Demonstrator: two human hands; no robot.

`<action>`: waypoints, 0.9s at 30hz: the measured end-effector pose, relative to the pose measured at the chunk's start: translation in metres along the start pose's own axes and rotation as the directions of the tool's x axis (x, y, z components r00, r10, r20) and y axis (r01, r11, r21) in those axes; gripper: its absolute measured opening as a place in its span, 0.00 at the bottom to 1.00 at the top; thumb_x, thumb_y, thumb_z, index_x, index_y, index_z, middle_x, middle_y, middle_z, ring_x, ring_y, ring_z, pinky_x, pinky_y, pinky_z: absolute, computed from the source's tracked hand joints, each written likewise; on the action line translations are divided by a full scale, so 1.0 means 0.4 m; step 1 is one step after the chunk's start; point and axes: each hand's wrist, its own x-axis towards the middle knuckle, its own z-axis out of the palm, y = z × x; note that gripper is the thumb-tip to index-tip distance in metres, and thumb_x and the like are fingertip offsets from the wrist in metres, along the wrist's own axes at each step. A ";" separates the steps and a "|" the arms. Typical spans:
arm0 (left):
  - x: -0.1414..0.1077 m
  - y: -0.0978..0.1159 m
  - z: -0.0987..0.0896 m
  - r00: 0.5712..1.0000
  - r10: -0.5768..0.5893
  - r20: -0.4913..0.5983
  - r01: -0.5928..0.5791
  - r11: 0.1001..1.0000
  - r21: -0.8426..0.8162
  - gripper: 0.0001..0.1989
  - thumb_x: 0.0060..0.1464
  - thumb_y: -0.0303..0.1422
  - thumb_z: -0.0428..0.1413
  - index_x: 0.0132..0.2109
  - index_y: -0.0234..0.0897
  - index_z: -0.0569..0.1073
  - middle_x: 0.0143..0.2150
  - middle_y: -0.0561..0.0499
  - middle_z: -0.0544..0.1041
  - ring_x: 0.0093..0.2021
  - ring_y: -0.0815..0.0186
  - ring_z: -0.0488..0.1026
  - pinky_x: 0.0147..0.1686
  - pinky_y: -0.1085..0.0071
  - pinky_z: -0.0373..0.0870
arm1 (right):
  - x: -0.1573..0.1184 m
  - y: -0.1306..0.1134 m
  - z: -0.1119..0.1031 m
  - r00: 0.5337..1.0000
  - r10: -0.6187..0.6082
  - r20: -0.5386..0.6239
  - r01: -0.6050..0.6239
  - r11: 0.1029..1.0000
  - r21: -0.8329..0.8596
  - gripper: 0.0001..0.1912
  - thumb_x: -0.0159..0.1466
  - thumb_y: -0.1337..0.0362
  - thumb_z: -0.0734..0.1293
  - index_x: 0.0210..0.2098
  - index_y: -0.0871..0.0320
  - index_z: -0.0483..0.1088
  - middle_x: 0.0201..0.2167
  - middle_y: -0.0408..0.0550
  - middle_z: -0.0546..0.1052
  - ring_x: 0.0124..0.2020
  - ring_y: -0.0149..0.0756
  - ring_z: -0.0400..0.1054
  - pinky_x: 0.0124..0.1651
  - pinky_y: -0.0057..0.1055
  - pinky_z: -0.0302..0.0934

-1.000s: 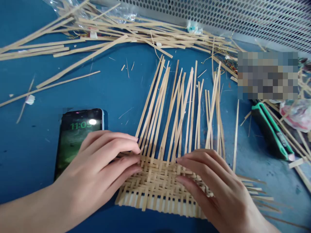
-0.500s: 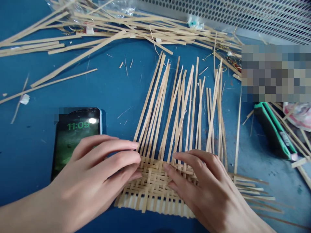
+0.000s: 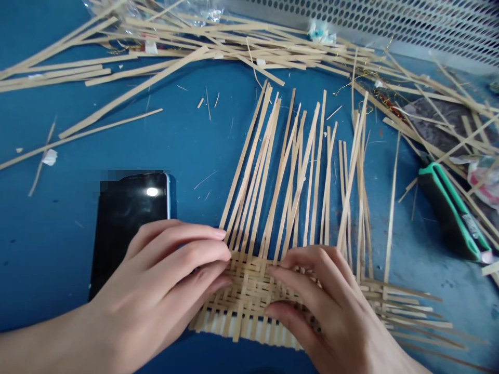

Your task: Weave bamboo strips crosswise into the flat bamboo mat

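A partly woven mat of bamboo strips (image 3: pixel 253 285) lies on the blue table, with a white band along its near edge. Long loose strips (image 3: pixel 288 171) fan away from its far side. My left hand (image 3: pixel 171 280) rests against the mat's left edge, fingers stretched out and slightly apart. Over the right half of the weave is my right hand (image 3: pixel 331 296), its index fingertip touching the topmost cross strip. The right thumb is spread lower down, on the weave. Both palms hide parts of the mat's sides.
Left of the mat lies a phone (image 3: pixel 128 223) with a dark screen, partly behind my left hand. A black-and-green cutter (image 3: pixel 452 213) is at the right. Several loose strips (image 3: pixel 175 59) are heaped along the back, before a perforated metal panel (image 3: pixel 370 26).
My right index finger has drawn in and the thumb has moved down, widening the gap between them. The phone's screen has gone dark. The whole view has shifted slightly.
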 end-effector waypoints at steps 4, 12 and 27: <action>-0.007 0.003 0.004 0.999 0.035 -0.039 -0.034 0.999 0.032 0.09 0.67 0.27 0.49 0.41 0.39 0.73 0.38 0.55 0.77 0.49 0.69 0.68 0.52 0.68 0.61 | -0.003 -0.001 0.002 1.000 0.011 -0.017 -0.011 1.000 -0.002 0.09 0.70 0.63 0.62 0.44 0.62 0.71 0.39 0.51 0.73 0.39 0.39 0.67 0.41 0.33 0.68; -0.022 0.006 0.016 0.998 0.030 -0.063 -0.028 0.999 0.032 0.07 0.66 0.30 0.51 0.41 0.39 0.75 0.38 0.56 0.78 0.51 0.68 0.67 0.57 0.66 0.59 | -0.005 0.002 -0.009 0.999 -0.044 -0.016 0.042 0.994 -0.097 0.08 0.69 0.69 0.62 0.44 0.63 0.72 0.38 0.51 0.74 0.38 0.39 0.67 0.39 0.35 0.66; -0.017 0.007 -0.003 0.994 -0.021 -0.105 0.030 0.996 0.087 0.12 0.66 0.30 0.51 0.35 0.43 0.75 0.34 0.59 0.78 0.44 0.66 0.71 0.46 0.64 0.61 | 0.152 -0.001 -0.021 0.985 -0.067 0.161 0.030 0.976 0.217 0.08 0.66 0.78 0.63 0.38 0.65 0.73 0.34 0.47 0.72 0.34 0.31 0.68 0.37 0.28 0.63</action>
